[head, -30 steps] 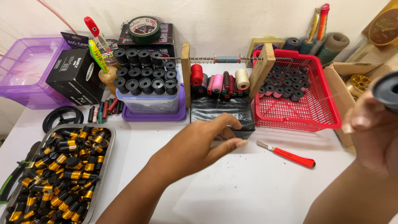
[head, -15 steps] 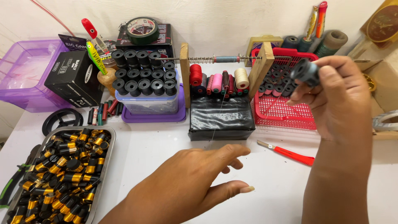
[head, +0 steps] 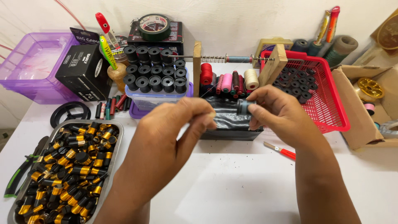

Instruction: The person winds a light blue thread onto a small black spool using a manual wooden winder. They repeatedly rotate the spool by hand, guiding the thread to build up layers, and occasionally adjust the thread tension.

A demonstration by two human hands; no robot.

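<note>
At the centre of the frame the two hands meet above the white table (head: 232, 186). The right hand (head: 282, 118) pinches a small dark spool (head: 243, 107) between thumb and fingertips, the fingers curled narrowly around it so that only its left end shows. The left hand (head: 170, 132) is drawn up close, its fingertips bunched together in a tight pinch just to the left of the spool; whether it grips a thread cannot be told, as nothing that fine shows there.

Right behind the hands lies a black wrapped block (head: 226, 120), and above it a wooden rack (head: 197, 66) with a metal rod carries coloured thread spools (head: 228, 81) in red, pink and cream. At centre right stands a red plastic basket (head: 327, 103) with black spools in its upper part. A red-handled knife (head: 282, 150) lies on the table just below the right wrist.

In the lower left, a metal tray (head: 110, 166) is heaped with black and gold cylinders (head: 66, 166). Above it, left of centre, a clear tub (head: 155, 99) bears rows of black bobbins (head: 155, 70). A purple bin (head: 29, 66) sits in the upper left corner, and a cardboard box (head: 356, 112) at the right edge.
</note>
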